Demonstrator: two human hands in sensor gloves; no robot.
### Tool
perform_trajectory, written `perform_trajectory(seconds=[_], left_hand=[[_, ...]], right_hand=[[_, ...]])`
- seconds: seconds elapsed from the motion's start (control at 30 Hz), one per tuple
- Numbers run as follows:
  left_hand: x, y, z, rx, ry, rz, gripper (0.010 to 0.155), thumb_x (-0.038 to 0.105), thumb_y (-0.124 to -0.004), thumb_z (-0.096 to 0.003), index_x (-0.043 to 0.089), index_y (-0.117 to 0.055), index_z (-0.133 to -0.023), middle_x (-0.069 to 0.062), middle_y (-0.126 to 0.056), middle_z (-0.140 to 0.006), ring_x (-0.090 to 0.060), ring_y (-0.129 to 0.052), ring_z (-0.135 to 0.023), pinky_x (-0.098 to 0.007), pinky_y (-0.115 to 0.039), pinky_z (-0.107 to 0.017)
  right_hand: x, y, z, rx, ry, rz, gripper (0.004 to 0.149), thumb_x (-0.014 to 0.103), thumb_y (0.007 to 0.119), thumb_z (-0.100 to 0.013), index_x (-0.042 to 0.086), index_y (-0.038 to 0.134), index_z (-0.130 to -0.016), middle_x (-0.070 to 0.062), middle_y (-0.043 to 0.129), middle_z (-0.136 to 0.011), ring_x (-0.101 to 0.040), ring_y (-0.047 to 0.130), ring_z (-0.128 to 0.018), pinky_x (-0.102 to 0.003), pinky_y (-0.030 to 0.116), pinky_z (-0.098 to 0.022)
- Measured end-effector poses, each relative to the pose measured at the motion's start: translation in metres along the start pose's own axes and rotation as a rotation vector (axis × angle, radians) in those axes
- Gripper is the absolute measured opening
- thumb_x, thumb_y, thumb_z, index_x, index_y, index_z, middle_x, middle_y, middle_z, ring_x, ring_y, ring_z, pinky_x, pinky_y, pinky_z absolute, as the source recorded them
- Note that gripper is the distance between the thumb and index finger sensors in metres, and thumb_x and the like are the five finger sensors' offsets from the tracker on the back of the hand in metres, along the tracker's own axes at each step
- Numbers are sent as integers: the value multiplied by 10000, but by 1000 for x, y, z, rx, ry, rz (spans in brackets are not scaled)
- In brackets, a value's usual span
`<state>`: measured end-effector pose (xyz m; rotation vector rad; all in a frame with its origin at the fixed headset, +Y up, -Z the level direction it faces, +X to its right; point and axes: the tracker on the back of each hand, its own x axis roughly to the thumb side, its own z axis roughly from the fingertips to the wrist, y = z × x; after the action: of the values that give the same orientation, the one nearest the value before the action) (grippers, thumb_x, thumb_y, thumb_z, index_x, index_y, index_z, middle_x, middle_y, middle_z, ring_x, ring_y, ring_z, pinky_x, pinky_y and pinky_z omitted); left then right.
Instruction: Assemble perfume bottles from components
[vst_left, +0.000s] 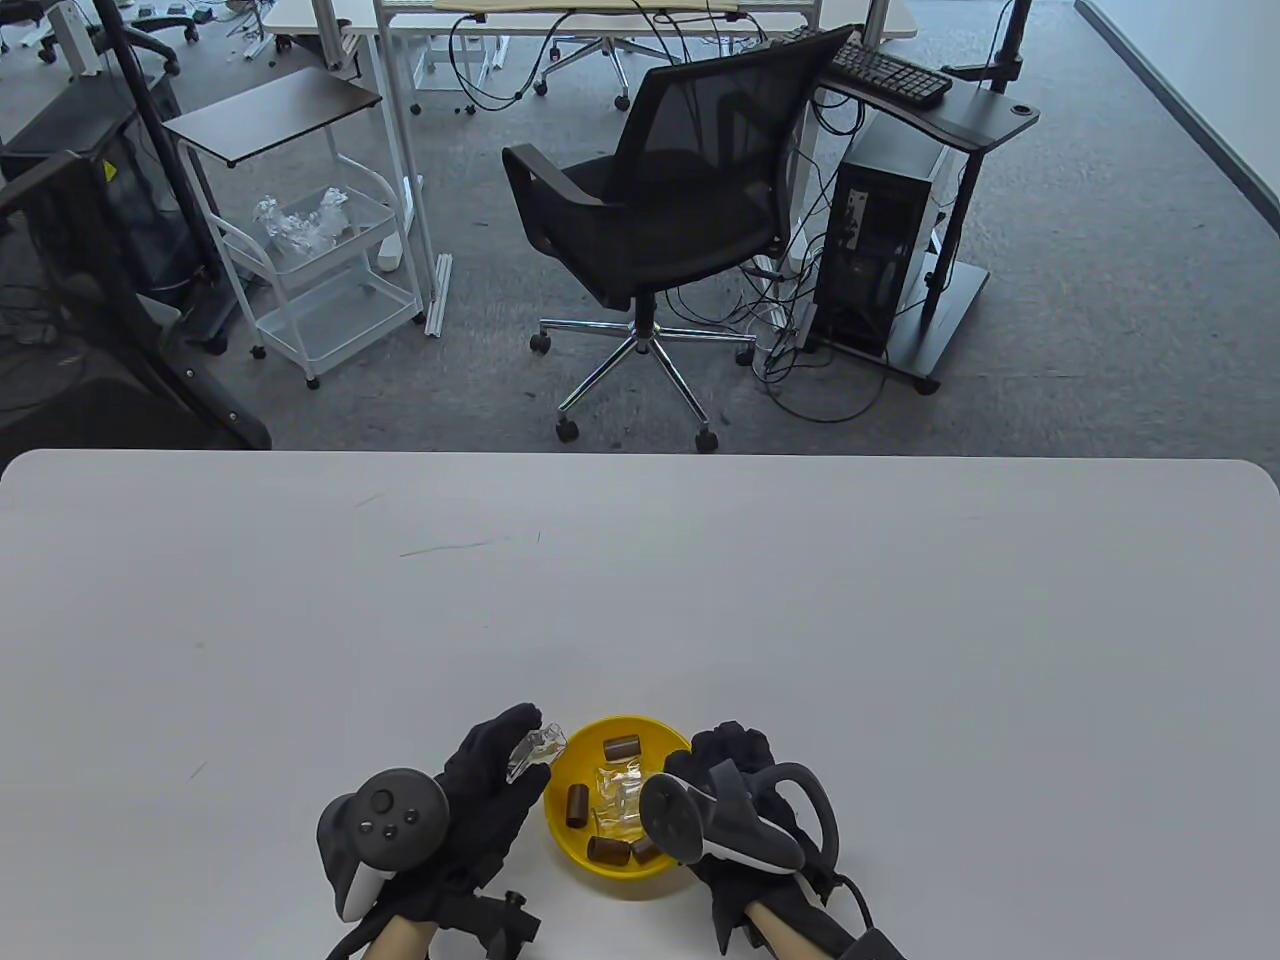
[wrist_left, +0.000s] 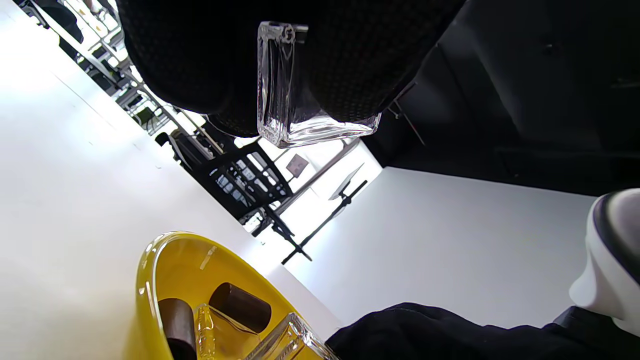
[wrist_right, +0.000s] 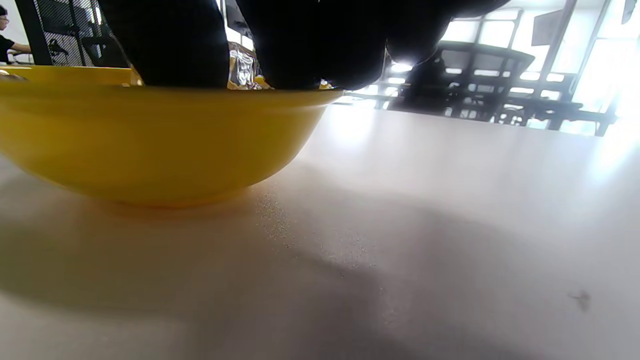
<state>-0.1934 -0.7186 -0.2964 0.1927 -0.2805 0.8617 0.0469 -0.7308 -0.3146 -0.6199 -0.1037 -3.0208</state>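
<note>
Bottle gripped in left hand; right hand apparently reaching into bowl.

Yellow bowl w/ brown caps, clear bottles (lower centre); black gloves; white table.

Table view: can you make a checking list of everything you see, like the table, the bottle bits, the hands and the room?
Surface: white table, faint scuff marks.
Job's things: yellow bowl holding brown caps and clear glass bottles.
Clutter: nothing seen.
Grippers: left hand holds a glass bottle; right hand reaches into the bowl, its grip hidden.
Cables: one trails from the right wrist.
Surroundings: office chair, white cart, computer tower.
</note>
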Motion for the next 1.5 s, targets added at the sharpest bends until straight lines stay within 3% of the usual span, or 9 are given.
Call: perform_trajectory(seconds=[0.4,0.9,1.5], left_hand=[[0,0,0,-4,1,-27,586,280,-824,-512,229,-603,-1053,-78,-741,-992,-320,-876,-843,-441,-804,-595],[1,-7,0,-43,-3,-49,587,282,-823,-510,226,-604,-1051,-82,-744,-987,-327,-879,-837,-441,-807,-589],[2,-22,-1,-121,7,0,588,274,-826,-509,222,-605,-1051,-87,-744,-987,-330,-876,-836,-447,-802,-590]], right_hand=[[4,8,-9,74,-9,20,483,324,815,-584,66,724,-981,-324,444,-1116,-613,296,-982,-707,341,-687],[1,13,-12,61,-26,-47,435,266,826,-582,52,730,-949,-344,432,-1116,-622,272,-979,-714,337,-678],[-20,6,1,-22,-74,-112,457,307,756,-594,30,646,-939,-315,393,-1124,-602,244,-988,-703,346,-685]])
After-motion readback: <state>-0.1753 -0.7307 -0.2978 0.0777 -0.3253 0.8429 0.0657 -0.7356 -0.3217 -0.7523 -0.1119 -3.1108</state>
